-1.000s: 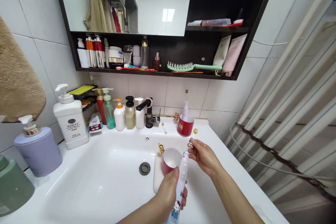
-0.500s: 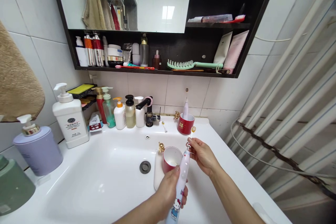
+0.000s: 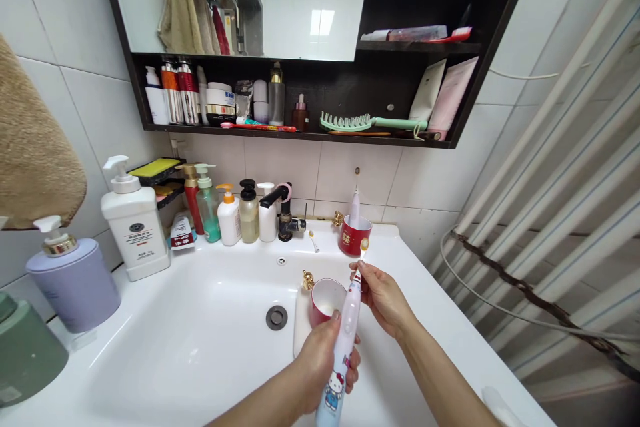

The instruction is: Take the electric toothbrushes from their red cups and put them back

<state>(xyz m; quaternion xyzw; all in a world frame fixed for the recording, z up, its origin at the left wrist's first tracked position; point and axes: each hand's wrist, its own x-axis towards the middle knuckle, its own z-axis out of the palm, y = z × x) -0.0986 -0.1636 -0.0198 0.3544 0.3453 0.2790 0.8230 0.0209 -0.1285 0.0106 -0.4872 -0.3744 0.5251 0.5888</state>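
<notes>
My left hand is wrapped round the handle of an electric toothbrush, pale pink and blue with a cartoon cat on it. At the top of that handle, my right hand pinches a brush head by its lower part. The brush head lines up with the handle's tip; my fingers partly hide the joint. Beyond my left hand a red cup with a white inside sits in the sink. Behind my right hand, a second red cup on the rim holds another electric toothbrush.
The white sink has a drain and a black faucet. A loose brush head lies on the back rim. Several pump bottles line the left side. A dark cabinet hangs above; white pipes stand right.
My right hand has brought the brush head over the handle's tip, where a gap with bare metal showed before. The brush head now stands in line with the handle.
</notes>
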